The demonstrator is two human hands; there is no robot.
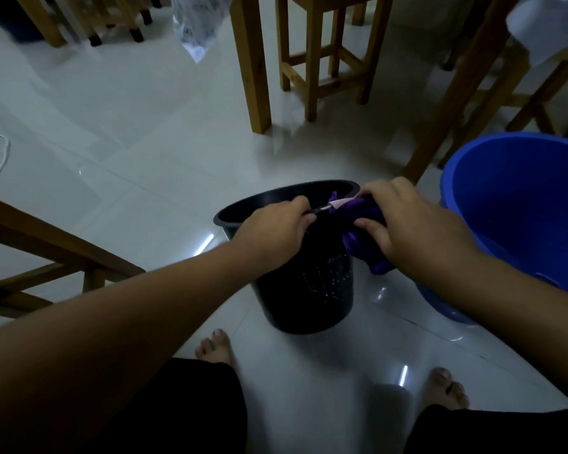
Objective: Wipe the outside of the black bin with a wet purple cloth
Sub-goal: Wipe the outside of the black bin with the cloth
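A black bin [309, 290] stands on the pale tiled floor in front of me, tipped slightly toward me. My left hand [276, 231] grips its near rim. My right hand [404, 224] holds a bunched purple cloth [364, 244] pressed against the rim and upper right side of the bin. A small pale tag shows at the cloth's top edge. Part of the cloth hangs below my right palm.
A large blue tub [518, 204] stands close on the right. Wooden table legs [253, 67] and a stool [328, 50] rise behind the bin. A wooden frame [46, 244] lies at the left. My bare feet [215, 348] rest near the bin.
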